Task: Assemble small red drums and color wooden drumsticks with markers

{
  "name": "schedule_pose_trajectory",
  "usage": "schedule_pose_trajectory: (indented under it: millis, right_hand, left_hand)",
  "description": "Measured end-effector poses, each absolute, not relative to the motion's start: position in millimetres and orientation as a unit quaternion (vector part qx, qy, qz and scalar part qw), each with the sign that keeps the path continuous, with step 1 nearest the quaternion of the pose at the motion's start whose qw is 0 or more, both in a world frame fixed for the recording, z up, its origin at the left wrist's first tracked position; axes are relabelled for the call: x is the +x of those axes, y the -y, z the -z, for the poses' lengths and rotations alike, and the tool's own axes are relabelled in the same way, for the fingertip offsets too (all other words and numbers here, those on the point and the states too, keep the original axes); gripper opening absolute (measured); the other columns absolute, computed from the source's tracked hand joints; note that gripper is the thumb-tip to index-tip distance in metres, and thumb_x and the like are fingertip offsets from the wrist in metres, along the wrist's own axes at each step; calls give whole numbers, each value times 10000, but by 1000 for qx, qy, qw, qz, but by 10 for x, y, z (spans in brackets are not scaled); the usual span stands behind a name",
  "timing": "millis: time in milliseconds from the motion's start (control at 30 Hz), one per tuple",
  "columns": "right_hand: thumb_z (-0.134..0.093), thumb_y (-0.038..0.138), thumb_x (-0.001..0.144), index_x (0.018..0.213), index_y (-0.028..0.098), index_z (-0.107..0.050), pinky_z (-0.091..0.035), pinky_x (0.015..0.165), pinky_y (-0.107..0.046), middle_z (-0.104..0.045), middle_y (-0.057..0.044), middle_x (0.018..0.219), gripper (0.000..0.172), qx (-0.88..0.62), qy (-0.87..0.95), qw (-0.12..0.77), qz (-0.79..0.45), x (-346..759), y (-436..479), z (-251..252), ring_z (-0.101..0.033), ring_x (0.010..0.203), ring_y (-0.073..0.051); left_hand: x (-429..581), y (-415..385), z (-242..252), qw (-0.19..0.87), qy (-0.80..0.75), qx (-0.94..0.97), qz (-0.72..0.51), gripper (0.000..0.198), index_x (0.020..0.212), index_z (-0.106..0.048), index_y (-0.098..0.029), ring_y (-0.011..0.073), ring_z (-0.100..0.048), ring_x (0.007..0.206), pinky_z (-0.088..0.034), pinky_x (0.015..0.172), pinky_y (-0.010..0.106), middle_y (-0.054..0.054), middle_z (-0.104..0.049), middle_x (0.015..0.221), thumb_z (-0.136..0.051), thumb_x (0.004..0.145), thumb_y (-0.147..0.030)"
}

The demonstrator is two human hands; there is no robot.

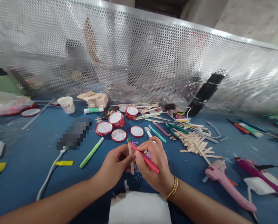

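Observation:
My left hand (117,163) pinches a pale wooden craft stick (132,168), held nearly upright above the table. Green colour covers the stick's top end (129,140). A pink marker (150,162) is in my right hand (154,158), its tip touching or very close to the stick just under the green. Thin coloured loops (137,175) lie beneath and between my hands, partly hidden by them. Left of my hands a green marker (91,153) rests on the blue table. Just beyond are red-rimmed round lids (119,135), some stacked.
A pile of craft sticks (199,143), pliers (172,131), a pink glue gun (229,186) and a purple one (260,172) lie right. A phone (75,134) with a white cable and a paper cup (66,105) stand left. A perforated metal panel (139,56) closes off the back.

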State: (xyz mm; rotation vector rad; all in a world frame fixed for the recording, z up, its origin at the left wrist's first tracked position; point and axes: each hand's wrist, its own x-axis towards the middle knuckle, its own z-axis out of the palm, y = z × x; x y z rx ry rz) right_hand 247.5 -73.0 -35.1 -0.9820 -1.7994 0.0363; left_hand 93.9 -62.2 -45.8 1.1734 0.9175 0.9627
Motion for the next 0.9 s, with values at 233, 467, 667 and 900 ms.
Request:
schedule_pose_trajectory:
  millis: [233, 467, 667, 900]
  right_hand:
    - [-552, 148, 877, 839, 224, -530, -403, 950, -444, -652, 39, 730, 88, -408, 744, 529, 1, 2503, 712, 368, -617, 655, -134]
    - [-571, 149, 855, 849, 222, -553, -359, 1018, -449, -655, 51, 737, 76, -400, 754, 521, -17, 2479, 730, 370, -628, 663, -121]
    - [-566, 146, 856, 848, 221, -556, -354, 1020, -441, -653, 54, 718, 76, -400, 753, 522, -23, 2471, 731, 372, -629, 656, -123]
    - [-561, 151, 871, 827, 217, -550, -371, 992, -456, -650, 42, 725, 80, -409, 753, 515, -16, 2479, 739, 355, -619, 651, -128]
  left_hand:
    - [939, 622, 449, 632, -406, 510, -419, 524, 859, -634, -142, 103, -513, 598, -469, 535, 213, -14, -591, 689, -793, 659, -599]
    - [946, 620, 486, 634, -389, 513, -429, 470, 785, -595, -146, 95, -486, 571, -431, 513, 204, -23, -555, 640, -783, 695, -567]
    - [948, 618, 485, 629, -392, 521, -423, 460, 783, -595, -148, 100, -492, 577, -447, 528, 217, -16, -567, 654, -776, 704, -563]
    - [943, 634, 459, 624, -401, 517, -428, 439, 771, -614, -152, 106, -506, 577, -438, 512, 209, -20, -572, 642, -781, 698, -551]
